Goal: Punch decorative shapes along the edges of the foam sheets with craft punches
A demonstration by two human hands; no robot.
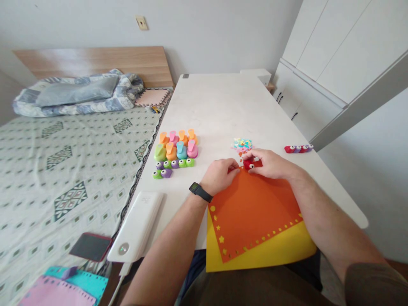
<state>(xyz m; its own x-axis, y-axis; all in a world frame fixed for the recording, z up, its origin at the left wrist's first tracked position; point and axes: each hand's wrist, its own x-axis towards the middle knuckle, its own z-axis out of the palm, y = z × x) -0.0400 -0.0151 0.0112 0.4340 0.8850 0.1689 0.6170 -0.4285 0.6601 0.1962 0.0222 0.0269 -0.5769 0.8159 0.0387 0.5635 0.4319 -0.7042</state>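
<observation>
My right hand (pixel 267 163) is closed around a small red craft punch (pixel 247 165) at the far edge of an orange sheet (pixel 255 212). Thumb and fingers of my left hand (pixel 221 173) pinch the same edge a little to the left. Small shapes are cut along the left and near edges of the orange sheet. Beneath it lies a yellow sheet (pixel 255 260), jutting past the table's near edge. Just beyond my hands is a heap of tiny paper cutouts (pixel 242 143), blue, yellow, white and pink, with a few orange ones nearer.
Larger lever punches (pixel 176 146) and small green and purple punches (pixel 174 165) stand in rows to the left. Several small punches (pixel 298 148) line up at right. A white box-shaped device (pixel 138 225) with a cable lies at the table's left edge, beside the bed (pixel 76 165).
</observation>
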